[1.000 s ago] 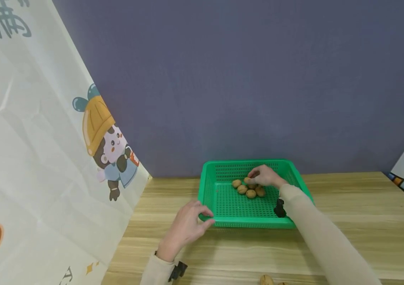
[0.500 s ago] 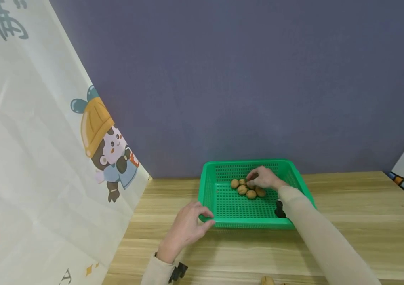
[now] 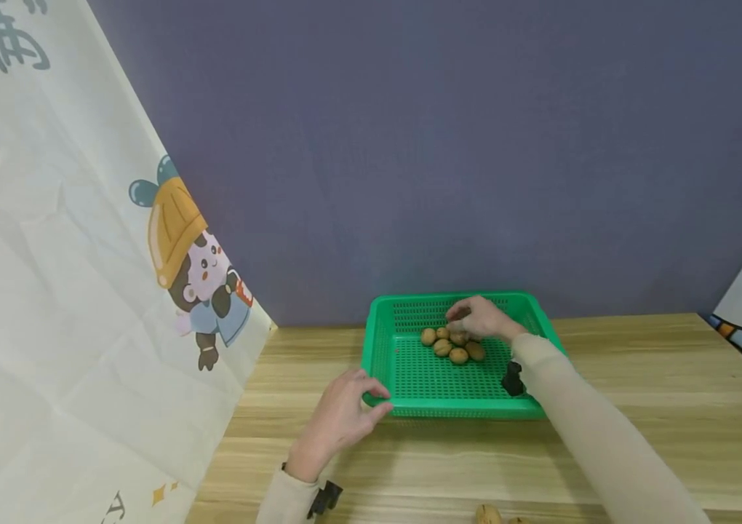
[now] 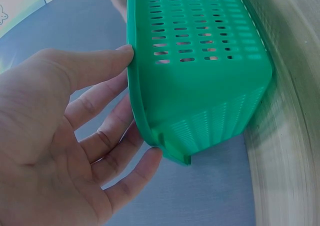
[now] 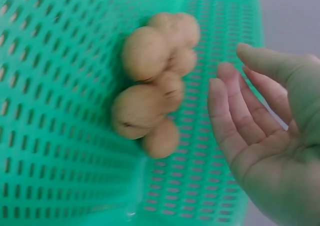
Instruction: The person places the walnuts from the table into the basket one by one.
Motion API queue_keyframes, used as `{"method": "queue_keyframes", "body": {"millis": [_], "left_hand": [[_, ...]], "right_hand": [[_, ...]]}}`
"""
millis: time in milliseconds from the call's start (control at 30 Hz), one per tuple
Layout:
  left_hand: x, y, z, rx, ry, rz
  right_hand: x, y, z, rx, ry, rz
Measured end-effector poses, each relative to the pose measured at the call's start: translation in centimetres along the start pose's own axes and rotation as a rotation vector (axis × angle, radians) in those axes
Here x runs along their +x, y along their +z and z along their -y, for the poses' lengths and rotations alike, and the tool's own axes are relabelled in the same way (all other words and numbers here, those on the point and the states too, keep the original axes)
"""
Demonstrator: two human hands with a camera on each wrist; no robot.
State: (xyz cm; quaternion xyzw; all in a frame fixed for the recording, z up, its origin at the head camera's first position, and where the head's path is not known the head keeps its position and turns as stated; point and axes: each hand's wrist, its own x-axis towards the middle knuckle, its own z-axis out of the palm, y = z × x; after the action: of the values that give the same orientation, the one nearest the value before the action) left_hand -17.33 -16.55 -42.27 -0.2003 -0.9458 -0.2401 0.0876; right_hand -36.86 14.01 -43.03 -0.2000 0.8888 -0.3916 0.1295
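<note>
A green plastic basket with slotted walls stands on the table against the dark backdrop. Several walnuts sit clustered on its floor toward the back; the right wrist view shows the walnuts slightly blurred. My left hand holds the basket's near left corner. In the left wrist view, that hand has its thumb on one side of the rim and its fingers behind it. Over the back of the walnut cluster is my right hand. Seen from the right wrist, this hand has nothing between its loosely bent fingers.
More walnuts lie on the wooden table at the front edge of the head view. The dark backdrop rises right behind the basket. A white sheet with cartoon prints borders the left side.
The right hand has set a walnut down at the back of the cluster and let go of it, then risen slightly. The left hand stays at the basket's corner.
</note>
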Motion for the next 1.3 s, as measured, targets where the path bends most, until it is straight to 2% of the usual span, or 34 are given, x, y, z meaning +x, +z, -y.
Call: {"method": "queue_keyframes", "body": {"millis": [200,333,567,733,933,1067,1300], "left_hand": [[0.0,0.0,0.1,0.005,-0.002,-0.007],[0.1,-0.1,0.2,0.001,-0.004,-0.006],[0.2,-0.2,0.2,-0.006,-0.004,0.003],[0.1,0.0,0.3,-0.005,0.0,-0.002],[0.1,0.2,0.3,0.004,0.018,-0.023],[0.1,0.2,0.3,0.001,0.014,-0.018],[0.0,0.1,0.1,-0.018,0.001,-0.01]], "right_hand": [[-0.7,-1.0,2.3,0.09,-0.048,0.017],[-1.9,-1.4,3.8,0.118,-0.092,0.015],[-5.5,-0.5,5.5,0.108,-0.205,-0.011],[-8.1,0.6,6.1,0.169,-0.253,-0.011],[-10.9,2.3,5.7,0.273,-0.318,0.026],[-12.7,3.6,4.9,0.3,-0.357,0.052],[-15.4,4.9,3.6,0.353,-0.403,0.148]]}}
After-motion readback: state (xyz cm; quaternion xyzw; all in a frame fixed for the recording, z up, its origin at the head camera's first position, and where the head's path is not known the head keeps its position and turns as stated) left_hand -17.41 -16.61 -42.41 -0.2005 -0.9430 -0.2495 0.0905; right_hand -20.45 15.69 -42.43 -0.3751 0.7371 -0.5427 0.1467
